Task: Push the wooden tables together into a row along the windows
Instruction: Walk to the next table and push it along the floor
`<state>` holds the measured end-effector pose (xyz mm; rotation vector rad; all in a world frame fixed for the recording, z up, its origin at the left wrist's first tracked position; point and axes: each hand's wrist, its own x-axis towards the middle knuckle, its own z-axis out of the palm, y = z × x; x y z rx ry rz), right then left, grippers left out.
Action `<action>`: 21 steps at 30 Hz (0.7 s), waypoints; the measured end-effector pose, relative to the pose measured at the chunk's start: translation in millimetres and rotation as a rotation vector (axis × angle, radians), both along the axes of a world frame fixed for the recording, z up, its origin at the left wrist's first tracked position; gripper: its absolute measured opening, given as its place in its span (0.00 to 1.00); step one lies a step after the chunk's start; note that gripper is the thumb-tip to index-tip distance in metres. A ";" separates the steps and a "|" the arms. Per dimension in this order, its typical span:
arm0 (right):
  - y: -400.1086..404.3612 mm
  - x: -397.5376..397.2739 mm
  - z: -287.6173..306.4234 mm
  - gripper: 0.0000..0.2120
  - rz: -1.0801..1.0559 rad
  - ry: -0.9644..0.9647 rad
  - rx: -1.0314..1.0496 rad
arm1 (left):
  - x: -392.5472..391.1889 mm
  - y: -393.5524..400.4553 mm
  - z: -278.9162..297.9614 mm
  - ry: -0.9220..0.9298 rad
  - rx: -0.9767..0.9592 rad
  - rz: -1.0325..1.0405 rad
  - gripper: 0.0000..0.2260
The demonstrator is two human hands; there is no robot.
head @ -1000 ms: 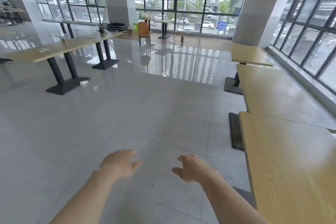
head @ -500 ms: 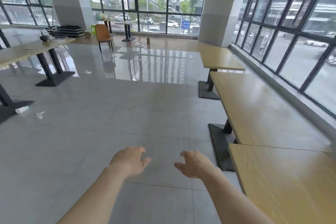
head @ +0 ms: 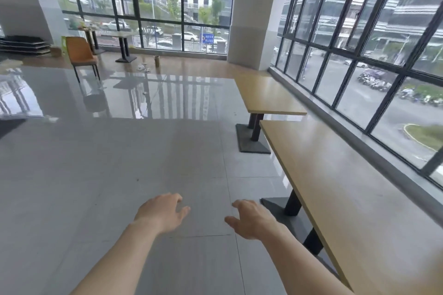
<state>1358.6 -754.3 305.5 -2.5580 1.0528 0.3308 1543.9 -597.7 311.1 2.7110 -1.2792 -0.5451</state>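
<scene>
Two light wooden tables on black pedestal bases stand along the right-hand windows (head: 374, 60). The near table (head: 354, 189) runs from the lower right up to the middle. The far table (head: 268, 93) sits beyond it, its near edge overlapping slightly and shifted a little to the left. My left hand (head: 163, 213) and my right hand (head: 251, 219) hover over the grey floor, palms down, fingers apart, holding nothing. My right hand is left of the near table and does not touch it.
A white pillar (head: 254, 12) stands behind the far table. An orange chair (head: 80, 54) and a small table (head: 122, 43) stand at the back left by the far windows, with litter on the floor there. The near table's black base (head: 285, 213) juts out by my right hand.
The view has swung right and moved forward along the window row. The nearest table seen earlier has dropped out of view and the left-hand tables are gone. Both hands stay open.
</scene>
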 end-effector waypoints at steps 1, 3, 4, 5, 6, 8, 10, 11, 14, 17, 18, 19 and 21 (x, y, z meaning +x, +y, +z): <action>-21.0 17.2 -0.2 0.28 -0.012 -0.007 0.004 | 17.6 -23.6 0.7 -0.005 -0.007 -0.012 0.25; -66.2 51.1 -3.3 0.28 -0.031 -0.017 0.015 | 52.5 -73.0 -1.4 -0.010 -0.019 -0.025 0.25; -90.3 67.5 -6.2 0.29 -0.036 -0.020 0.019 | 70.4 -98.3 -3.2 -0.013 -0.020 -0.034 0.24; -115.1 83.4 -10.5 0.29 -0.039 -0.020 0.017 | 88.5 -124.0 -5.7 -0.021 -0.015 -0.047 0.24; -141.5 99.5 -14.4 0.29 -0.044 -0.022 0.009 | 107.0 -150.9 -7.9 -0.034 -0.011 -0.059 0.24; -197.2 130.1 -18.2 0.29 -0.065 -0.038 -0.011 | 143.1 -206.6 -8.4 -0.061 -0.009 -0.072 0.24; -258.2 162.6 -17.6 0.29 -0.080 -0.061 -0.022 | 178.2 -268.1 -6.1 -0.072 -0.007 -0.077 0.24; -287.9 178.9 -14.7 0.29 -0.086 -0.060 -0.020 | 194.5 -296.6 -4.3 -0.067 0.001 -0.075 0.24; -374.5 233.7 -0.7 0.27 -0.086 -0.060 -0.035 | 245.9 -379.1 6.0 -0.075 0.016 -0.080 0.24; -447.0 289.2 16.4 0.26 -0.085 -0.067 -0.033 | 300.1 -451.6 16.9 -0.070 0.011 -0.067 0.24; -466.3 307.8 17.1 0.26 -0.078 -0.059 -0.030 | 317.2 -470.2 17.1 -0.066 0.009 -0.066 0.24; -486.4 326.4 16.2 0.26 -0.074 -0.048 -0.031 | 337.8 -488.4 14.9 -0.069 0.009 -0.057 0.25; -530.3 368.7 26.2 0.26 -0.031 -0.049 -0.041 | 380.9 -534.6 20.1 -0.083 -0.005 -0.060 0.25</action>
